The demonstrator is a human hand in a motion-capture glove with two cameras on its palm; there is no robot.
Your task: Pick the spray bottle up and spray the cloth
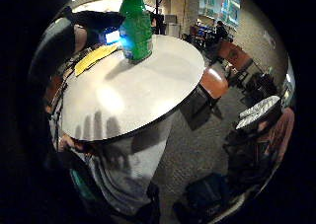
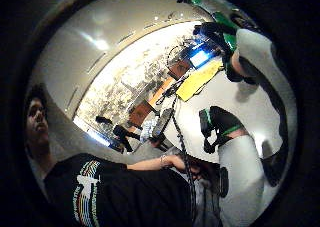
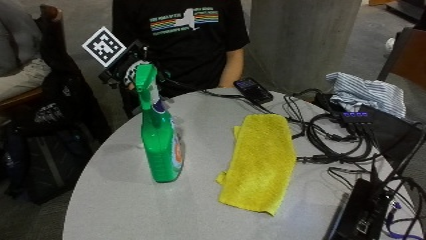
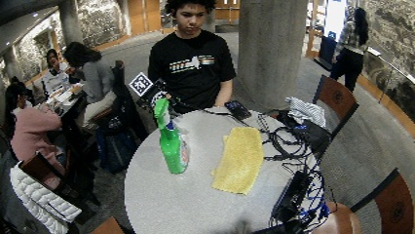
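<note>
The green spray bottle (image 3: 161, 140) stands upright near the tabletop's (image 3: 120, 210) left edge, the yellow cloth (image 3: 261, 160) flat beside it toward the middle. The gloved right hand (image 3: 125, 69) hovers behind the bottle's top, off the tabletop; its grip cannot be told

2 outside views face the person across the table (image 3: 120, 200); palm views—beside it.
</note>
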